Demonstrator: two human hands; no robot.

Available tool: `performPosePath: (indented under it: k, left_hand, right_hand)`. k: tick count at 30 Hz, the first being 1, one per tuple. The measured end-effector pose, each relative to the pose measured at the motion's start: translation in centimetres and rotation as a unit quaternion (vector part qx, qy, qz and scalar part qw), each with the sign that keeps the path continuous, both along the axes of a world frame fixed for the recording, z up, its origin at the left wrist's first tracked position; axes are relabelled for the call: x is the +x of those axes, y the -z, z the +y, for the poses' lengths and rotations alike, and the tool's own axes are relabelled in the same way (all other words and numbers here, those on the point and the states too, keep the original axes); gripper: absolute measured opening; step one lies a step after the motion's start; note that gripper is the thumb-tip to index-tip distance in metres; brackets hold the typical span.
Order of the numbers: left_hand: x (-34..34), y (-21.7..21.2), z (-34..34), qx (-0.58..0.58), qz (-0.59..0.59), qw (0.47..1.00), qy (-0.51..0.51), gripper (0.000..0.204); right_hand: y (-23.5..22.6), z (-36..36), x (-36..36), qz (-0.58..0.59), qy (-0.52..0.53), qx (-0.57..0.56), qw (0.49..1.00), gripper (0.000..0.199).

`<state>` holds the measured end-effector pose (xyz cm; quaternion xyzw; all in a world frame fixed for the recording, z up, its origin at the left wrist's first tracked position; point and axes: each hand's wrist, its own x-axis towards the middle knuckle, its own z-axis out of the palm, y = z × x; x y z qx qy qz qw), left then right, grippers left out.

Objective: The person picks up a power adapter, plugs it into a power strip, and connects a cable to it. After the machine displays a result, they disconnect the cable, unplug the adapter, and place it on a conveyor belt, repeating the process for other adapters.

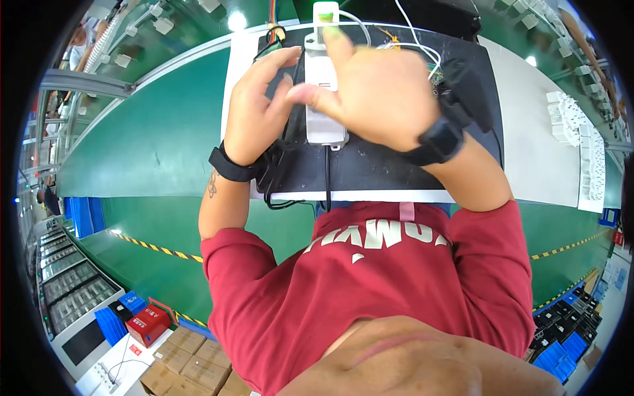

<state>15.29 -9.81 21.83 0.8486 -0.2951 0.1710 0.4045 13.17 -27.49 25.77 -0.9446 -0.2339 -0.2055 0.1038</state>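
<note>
A white power strip (318, 129) lies lengthwise on a black mat (389, 168), a black cord running from its near end. At its far end sits a small white plug-in device (326, 9) with a lit green spot. My right hand (383, 92), slightly blurred, reaches over the strip with its index fingertip at that device and its thumb stretched out to the left; the other fingers are hidden. Beside the strip's left edge is my left hand (257, 109), fingers curved and thumb apart, with nothing visible in it. Each wrist wears a black band.
White wires (422, 47) and a green circuit board (436, 78) lie behind my right hand. Black cables (274, 171) bunch by my left wrist. White moulded parts (591, 165) are stacked at the table's right. Cardboard boxes (191, 356) stand on the floor at lower left.
</note>
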Motion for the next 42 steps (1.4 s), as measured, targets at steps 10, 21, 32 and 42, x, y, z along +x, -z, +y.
performPosePath:
  k: [10,21,32,42]
  left_hand:
    - [2.6,-0.9,-1.3,0.093,-0.075,0.988,0.102,0.057]
    - [3.4,0.6,-1.5,0.051,-0.043,0.99,0.127,0.049]
    - [3.4,0.5,-1.3,0.053,-0.054,0.991,0.115,0.049]
    - [3.3,0.9,-1.1,0.055,-0.073,0.991,0.103,0.048]
  right_hand:
    - [0.0,-2.4,7.3,-0.042,-0.188,0.24,0.951,0.026]
    - [2.9,-1.8,8.7,-0.16,-0.196,0.251,0.934,0.014]
    - [-0.7,-1.7,6.7,0.013,-0.113,0.456,0.883,0.018]
    - [0.9,-0.9,2.0,0.005,-0.204,0.26,0.944,0.011]
